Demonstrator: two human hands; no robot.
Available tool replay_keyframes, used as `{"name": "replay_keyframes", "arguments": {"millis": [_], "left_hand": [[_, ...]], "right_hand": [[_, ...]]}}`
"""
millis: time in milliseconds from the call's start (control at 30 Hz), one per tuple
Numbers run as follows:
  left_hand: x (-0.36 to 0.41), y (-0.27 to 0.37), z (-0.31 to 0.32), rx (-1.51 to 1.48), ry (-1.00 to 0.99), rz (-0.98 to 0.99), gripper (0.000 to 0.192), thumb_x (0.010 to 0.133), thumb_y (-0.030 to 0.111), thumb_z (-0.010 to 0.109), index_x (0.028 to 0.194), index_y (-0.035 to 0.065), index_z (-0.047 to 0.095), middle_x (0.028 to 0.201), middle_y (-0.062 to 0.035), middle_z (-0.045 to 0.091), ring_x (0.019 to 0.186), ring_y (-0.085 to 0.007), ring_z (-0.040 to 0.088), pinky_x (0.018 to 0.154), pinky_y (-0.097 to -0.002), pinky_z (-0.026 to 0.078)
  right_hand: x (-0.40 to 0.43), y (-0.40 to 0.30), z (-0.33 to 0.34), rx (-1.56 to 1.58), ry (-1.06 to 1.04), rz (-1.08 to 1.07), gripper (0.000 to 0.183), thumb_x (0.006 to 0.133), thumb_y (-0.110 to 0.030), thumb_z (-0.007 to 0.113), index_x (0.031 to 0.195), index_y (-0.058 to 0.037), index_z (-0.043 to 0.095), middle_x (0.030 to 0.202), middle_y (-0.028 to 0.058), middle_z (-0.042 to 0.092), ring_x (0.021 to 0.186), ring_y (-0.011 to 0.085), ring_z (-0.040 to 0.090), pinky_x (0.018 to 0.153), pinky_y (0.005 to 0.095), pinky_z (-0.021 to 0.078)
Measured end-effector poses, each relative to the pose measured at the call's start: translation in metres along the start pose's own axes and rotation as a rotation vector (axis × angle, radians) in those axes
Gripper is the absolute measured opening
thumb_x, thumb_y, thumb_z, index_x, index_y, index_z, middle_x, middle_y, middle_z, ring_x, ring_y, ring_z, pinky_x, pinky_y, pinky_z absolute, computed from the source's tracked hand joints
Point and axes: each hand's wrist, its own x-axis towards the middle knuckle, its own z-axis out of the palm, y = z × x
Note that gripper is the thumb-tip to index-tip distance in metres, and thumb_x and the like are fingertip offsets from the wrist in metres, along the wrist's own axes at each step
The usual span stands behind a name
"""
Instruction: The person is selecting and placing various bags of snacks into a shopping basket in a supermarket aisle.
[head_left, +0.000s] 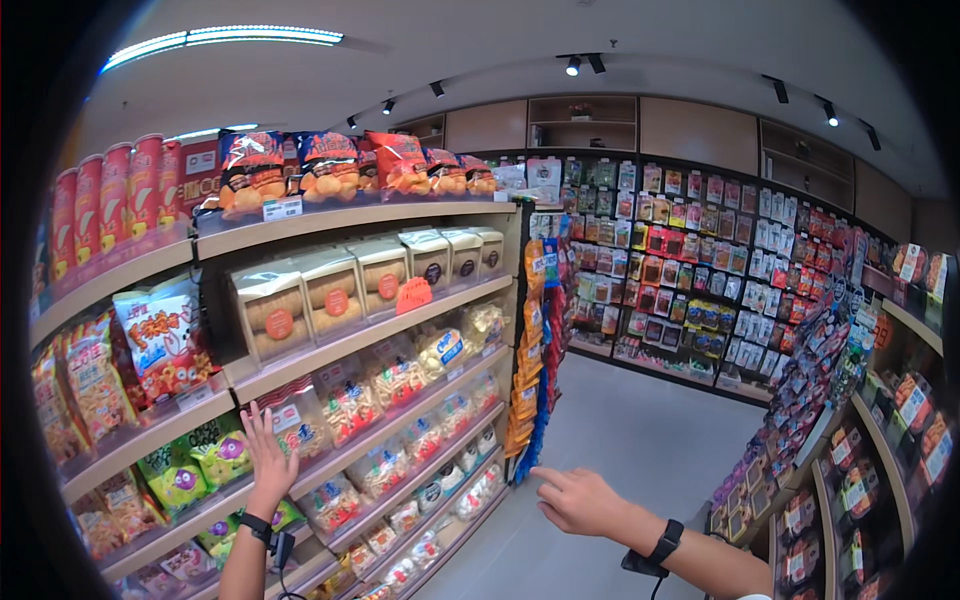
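Observation:
My left hand (271, 454) is raised with its fingers apart and holds nothing; it is in front of a snack bag (296, 420) on the left shelves. Whether it touches the bag, I cannot tell. Green snack bags (180, 472) lie just left of it, and clear bags of snacks (349, 401) stand to its right. My right hand (574, 499) hangs over the aisle with the index finger pointing left and the other fingers curled, nothing visible in it. Both wrists wear a black band with a small device and cable.
Wooden shelves on the left carry boxed round pastries (337, 296), chip bags (326, 165) and red chip canisters (116, 195). Orange packets (525, 360) hang on the shelf end. Across the grey floor (622, 427) stands a wall rack of packets (675, 262); packed shelves (862, 480) line the right.

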Motion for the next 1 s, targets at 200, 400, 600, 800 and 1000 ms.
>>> {"name": "replay_keyframes", "arguments": {"millis": [200,400,600,800,1000], "left_hand": [[0.076,0.081,0.124,-0.061,-0.064,-0.003,0.094,0.073,0.016,0.07,0.147,0.0022,0.014,0.156,-0.0247,0.004,0.144,-0.0459,-0.002,0.108,-0.0676,0.001],[0.157,0.155,0.224,0.004,-0.121,0.042,0.092,0.075,0.018,0.07,0.147,0.0017,0.015,0.157,-0.0203,0.007,0.144,-0.0437,0.0,0.108,-0.0678,0.0],[0.228,0.23,0.306,0.093,-0.06,0.014,0.091,0.076,0.02,0.068,0.147,-0.0009,0.016,0.157,-0.0187,0.011,0.145,-0.0417,0.003,0.11,-0.0633,-0.002],[0.268,0.285,0.375,0.287,-0.038,-0.08,0.088,0.077,0.021,0.065,0.147,-0.0017,0.017,0.157,-0.0182,0.01,0.145,-0.0408,0.002,0.111,-0.0618,-0.002],[0.322,0.355,0.423,0.336,-0.085,-0.201,0.093,0.074,0.021,0.066,0.148,-0.0023,0.015,0.157,-0.0184,0.009,0.146,-0.0398,0.002,0.112,-0.0617,0.001]], "right_hand": [[0.005,0.142,0.022,-0.044,-0.075,0.076,0.016,0.081,-0.016,0.063,0.085,-0.0025,0.055,0.118,0.0148,0.058,0.075,0.0278,0.064,0.067,0.0387,0.0512],[-0.013,0.259,0.046,-0.045,-0.057,0.181,0.012,0.08,-0.013,0.064,0.084,-0.0037,0.057,0.112,0.0126,0.061,0.074,0.0275,0.064,0.066,0.0374,0.0515],[-0.053,0.382,0.067,-0.053,0.095,0.164,0.011,0.074,-0.008,0.068,0.078,-0.0057,0.058,0.09,0.0063,0.066,0.064,0.0224,0.062,0.058,0.0322,0.0494],[-0.07,0.55,0.093,-0.046,0.152,0.102,0.011,0.074,-0.008,0.068,0.076,-0.006,0.058,0.089,0.0063,0.066,0.06,0.0219,0.062,0.053,0.0327,0.0486],[-0.042,0.708,0.111,0.115,0.198,0.171,0.01,0.079,-0.012,0.066,0.084,-0.0059,0.06,0.095,0.0075,0.066,0.066,0.0279,0.064,0.06,0.0374,0.0526]]}}
